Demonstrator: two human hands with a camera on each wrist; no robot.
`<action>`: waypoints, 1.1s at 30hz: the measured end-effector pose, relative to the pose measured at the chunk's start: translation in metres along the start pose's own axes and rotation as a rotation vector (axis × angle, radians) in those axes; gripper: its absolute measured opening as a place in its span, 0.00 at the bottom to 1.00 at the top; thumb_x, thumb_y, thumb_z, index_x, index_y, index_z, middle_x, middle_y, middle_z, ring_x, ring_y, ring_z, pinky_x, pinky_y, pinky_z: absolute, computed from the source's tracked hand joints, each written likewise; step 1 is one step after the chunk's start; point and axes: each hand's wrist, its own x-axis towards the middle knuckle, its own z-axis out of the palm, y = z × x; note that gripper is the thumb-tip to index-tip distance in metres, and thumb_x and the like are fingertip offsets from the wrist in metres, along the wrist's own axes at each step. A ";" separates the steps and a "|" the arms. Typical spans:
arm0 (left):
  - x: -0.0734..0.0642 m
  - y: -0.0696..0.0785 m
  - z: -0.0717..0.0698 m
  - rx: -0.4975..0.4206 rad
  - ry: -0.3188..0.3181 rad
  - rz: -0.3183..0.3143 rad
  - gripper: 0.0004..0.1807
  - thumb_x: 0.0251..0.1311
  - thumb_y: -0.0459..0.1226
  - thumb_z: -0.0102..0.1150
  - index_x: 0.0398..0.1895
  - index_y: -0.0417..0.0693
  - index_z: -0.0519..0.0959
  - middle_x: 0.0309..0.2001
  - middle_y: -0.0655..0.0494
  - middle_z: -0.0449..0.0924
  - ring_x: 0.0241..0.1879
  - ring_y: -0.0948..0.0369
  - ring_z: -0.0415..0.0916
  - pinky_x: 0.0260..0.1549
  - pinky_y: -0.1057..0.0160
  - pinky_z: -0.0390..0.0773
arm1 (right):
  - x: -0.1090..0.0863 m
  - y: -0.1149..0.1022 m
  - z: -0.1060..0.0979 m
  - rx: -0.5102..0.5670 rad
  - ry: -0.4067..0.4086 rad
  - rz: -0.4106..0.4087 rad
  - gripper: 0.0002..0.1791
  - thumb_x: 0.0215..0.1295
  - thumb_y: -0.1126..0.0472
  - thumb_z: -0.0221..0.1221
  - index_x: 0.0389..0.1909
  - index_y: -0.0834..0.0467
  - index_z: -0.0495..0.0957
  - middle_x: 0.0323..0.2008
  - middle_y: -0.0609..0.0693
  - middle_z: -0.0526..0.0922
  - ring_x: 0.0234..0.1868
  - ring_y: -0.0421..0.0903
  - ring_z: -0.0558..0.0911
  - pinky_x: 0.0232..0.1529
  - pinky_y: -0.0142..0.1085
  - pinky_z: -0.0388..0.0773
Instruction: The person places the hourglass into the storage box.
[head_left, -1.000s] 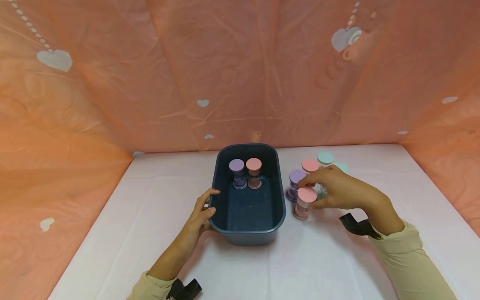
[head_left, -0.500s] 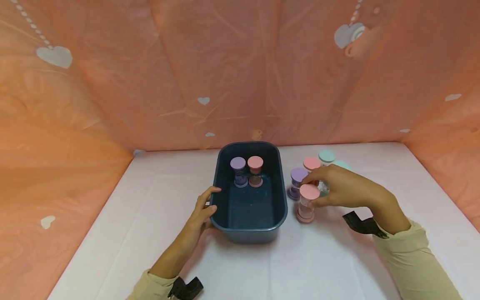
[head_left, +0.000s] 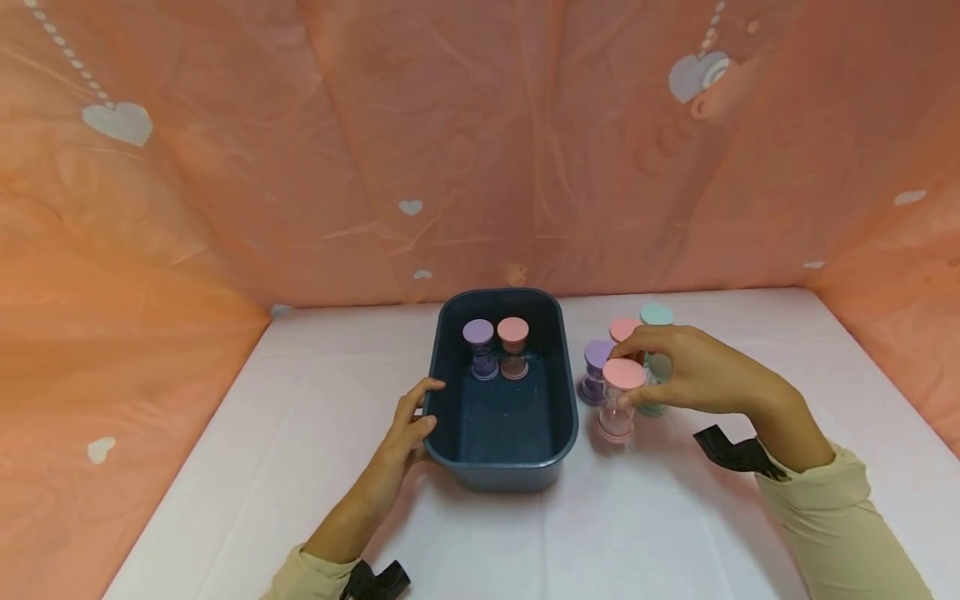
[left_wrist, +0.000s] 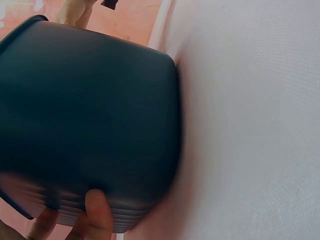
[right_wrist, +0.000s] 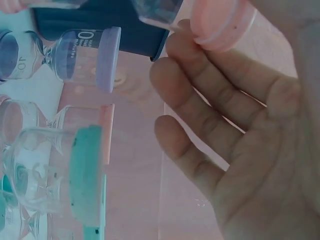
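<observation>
My right hand pinches a pink-capped sand timer near its top, just right of a dark blue bin. The timer stands nearly upright, its cap at the top of the right wrist view. Beside it is a purple sand timer, and behind are another pink one and a mint one. My left hand rests against the bin's left side, thumb and index fingertips at the rim. In the left wrist view, other fingers touch the ribbed outer wall.
Inside the bin, a purple sand timer and a pink one stand side by side towards its far end. A white cloth covers the table. Orange-pink sheeting with white hearts hangs behind and at both sides.
My right hand, with the pink sand timer, has shifted slightly to the right, and the timer stands straighter. My left hand stays on the bin.
</observation>
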 end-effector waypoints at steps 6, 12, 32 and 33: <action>0.000 0.000 0.000 -0.005 0.002 0.004 0.27 0.71 0.48 0.37 0.72 0.61 0.56 0.74 0.52 0.41 0.66 0.45 0.50 0.56 0.51 0.66 | 0.000 0.001 0.002 -0.023 0.048 -0.028 0.20 0.50 0.39 0.72 0.43 0.37 0.81 0.42 0.28 0.80 0.47 0.31 0.77 0.51 0.34 0.75; 0.000 -0.001 -0.001 -0.007 0.003 0.003 0.27 0.70 0.49 0.37 0.72 0.61 0.56 0.74 0.51 0.41 0.64 0.46 0.49 0.55 0.52 0.67 | 0.002 0.001 0.003 -0.031 0.069 -0.035 0.20 0.49 0.42 0.74 0.44 0.37 0.81 0.44 0.29 0.82 0.49 0.32 0.77 0.51 0.33 0.74; -0.002 0.000 0.006 -0.001 0.039 0.004 0.26 0.72 0.50 0.34 0.72 0.62 0.56 0.73 0.52 0.43 0.66 0.43 0.56 0.54 0.53 0.68 | 0.007 -0.006 0.001 0.009 0.371 -0.017 0.23 0.43 0.52 0.79 0.42 0.41 0.82 0.31 0.31 0.78 0.35 0.32 0.73 0.39 0.24 0.68; -0.002 0.000 0.006 -0.001 0.039 0.006 0.27 0.71 0.49 0.34 0.72 0.62 0.56 0.73 0.52 0.43 0.66 0.43 0.56 0.54 0.53 0.68 | 0.007 -0.007 0.001 0.013 0.382 -0.004 0.22 0.43 0.52 0.78 0.42 0.41 0.82 0.31 0.31 0.78 0.35 0.33 0.73 0.38 0.24 0.68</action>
